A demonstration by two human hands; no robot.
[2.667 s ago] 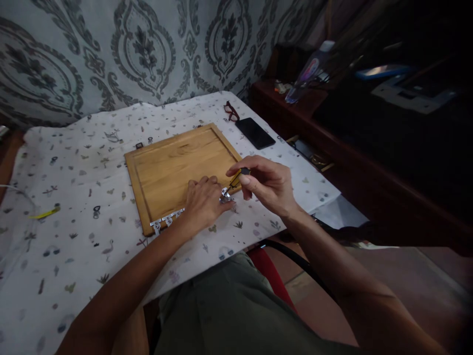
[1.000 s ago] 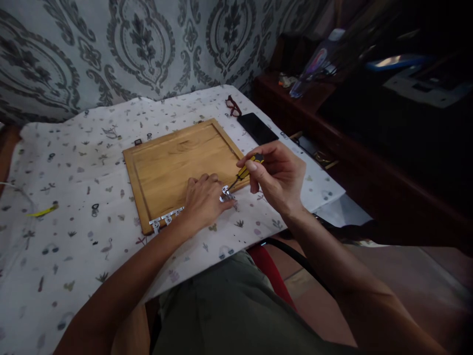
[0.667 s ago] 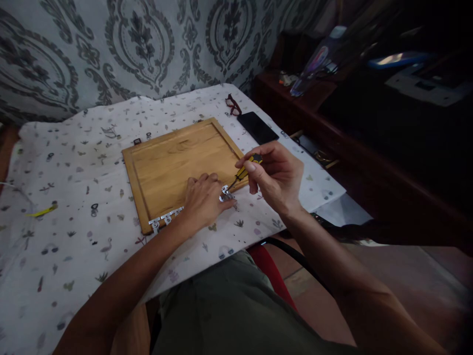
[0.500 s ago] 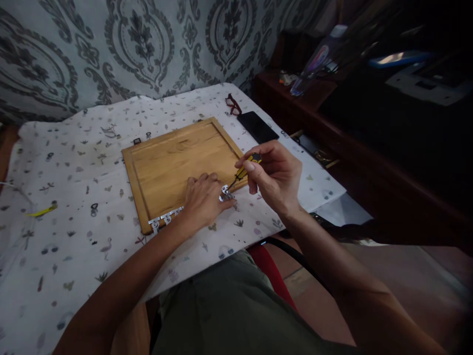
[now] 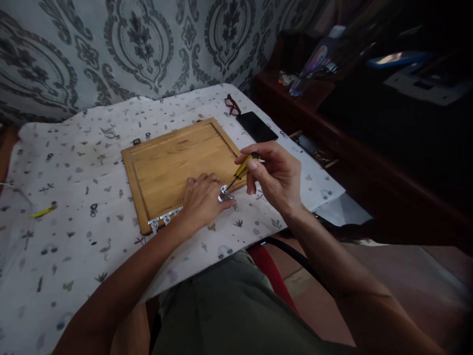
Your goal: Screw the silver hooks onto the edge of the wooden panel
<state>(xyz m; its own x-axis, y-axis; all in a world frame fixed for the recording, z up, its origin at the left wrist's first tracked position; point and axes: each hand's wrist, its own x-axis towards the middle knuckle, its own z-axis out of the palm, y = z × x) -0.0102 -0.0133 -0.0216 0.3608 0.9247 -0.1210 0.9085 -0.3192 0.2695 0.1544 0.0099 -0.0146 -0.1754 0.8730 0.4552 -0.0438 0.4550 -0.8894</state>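
Observation:
A framed wooden panel (image 5: 177,160) lies flat on the cloth-covered table. Along its near edge runs a silvery metal strip with several hook-like fittings (image 5: 166,217); its middle is hidden under my left hand (image 5: 203,197). That hand presses down there, fingers curled over the panel and thumb along the strip's right end. My right hand (image 5: 275,172) pinches the handle of a small yellow-and-black screwdriver (image 5: 243,167) between thumb and fingers. The screwdriver tilts down to the left, with its tip at the right end of the strip. Whether a screw sits under the tip is too small to tell.
Beyond the panel's right corner lie a black phone (image 5: 256,126) and dark-red glasses (image 5: 232,105). A yellow object (image 5: 41,212) is at the left on the patterned tablecloth (image 5: 74,172). A dark wooden desk with a bottle (image 5: 314,61) stands to the right.
Hardly anything differs. The screwdriver handle has turned slightly in my right fingers, its tip staying at the strip. My left hand holds its place.

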